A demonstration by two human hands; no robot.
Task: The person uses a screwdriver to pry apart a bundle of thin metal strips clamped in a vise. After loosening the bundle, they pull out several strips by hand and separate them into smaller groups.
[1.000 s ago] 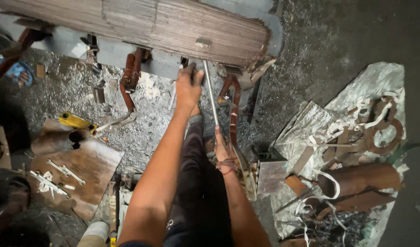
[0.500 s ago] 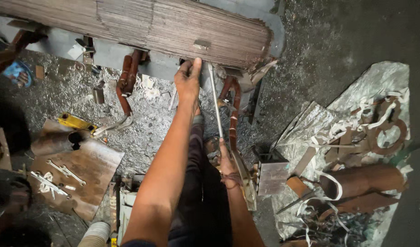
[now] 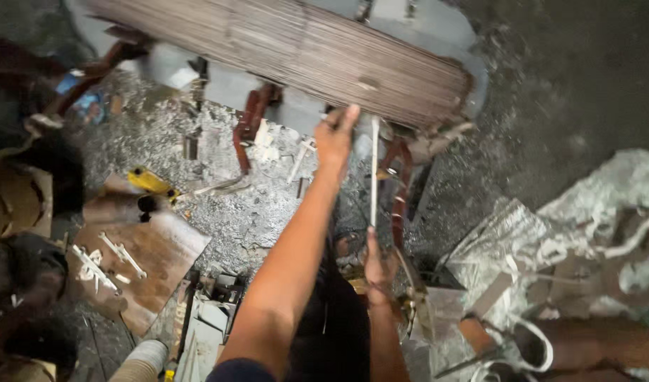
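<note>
Head view: dim workshop, debris-strewn grey floor, crumpled foil sheet.

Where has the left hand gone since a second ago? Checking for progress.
No: the left hand stays at the brown bundle's lower edge, near its right end; only the camera shifted.

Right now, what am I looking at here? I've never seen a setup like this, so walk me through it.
This is one view from a camera worn on a person's head, looking down at their own bare arms. The left hand reaches up to the edge of a large bundle of brown strips. The right hand, lower down, grips a thin pale rod that runs up to the bundle. The floor is strewn with grey debris. At left lie a brown board and a yellow tool; at right, crumpled silvery sheeting.
</note>
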